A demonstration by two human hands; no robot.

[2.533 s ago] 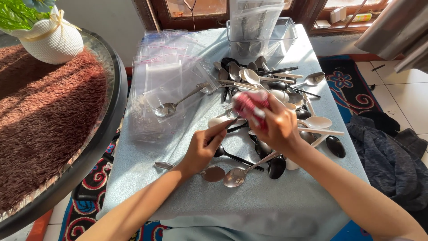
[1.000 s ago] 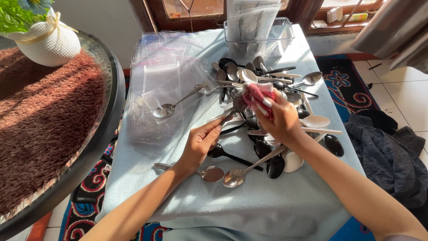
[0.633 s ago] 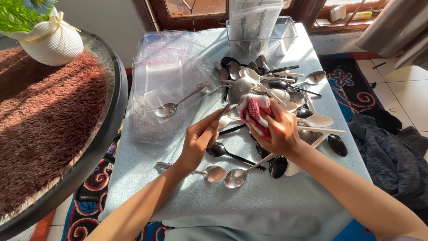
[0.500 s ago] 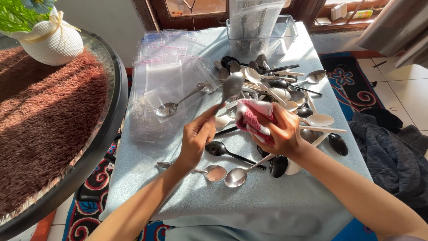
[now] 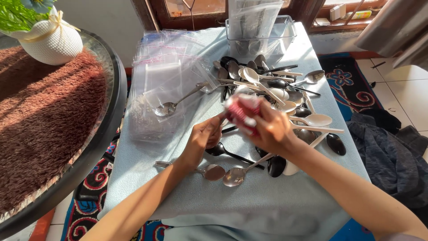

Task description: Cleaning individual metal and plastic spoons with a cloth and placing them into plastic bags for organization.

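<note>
hands meet just below the spoon pile (image 5: 272, 89): right hand (image 5: 267, 127) clenches red cloth (image 5: 240, 111) around spoon; left hand (image 5: 205, 138) pinches its handle, axis running left-right.

Both bare forearms are reaching up from the lower edge of the view and converging near the middle. Left hand (image 5: 206, 136) is sitting palm-down, wrist slightly bent, fingers curling in a closed grip, thumb pressing toward the fingertips. Right hand (image 5: 267, 127) is sitting just beside it, a little higher, back of the hand facing up, fingers wrapping tight in a closed grip. The two hands are nearly touching at the fingertips.
</note>
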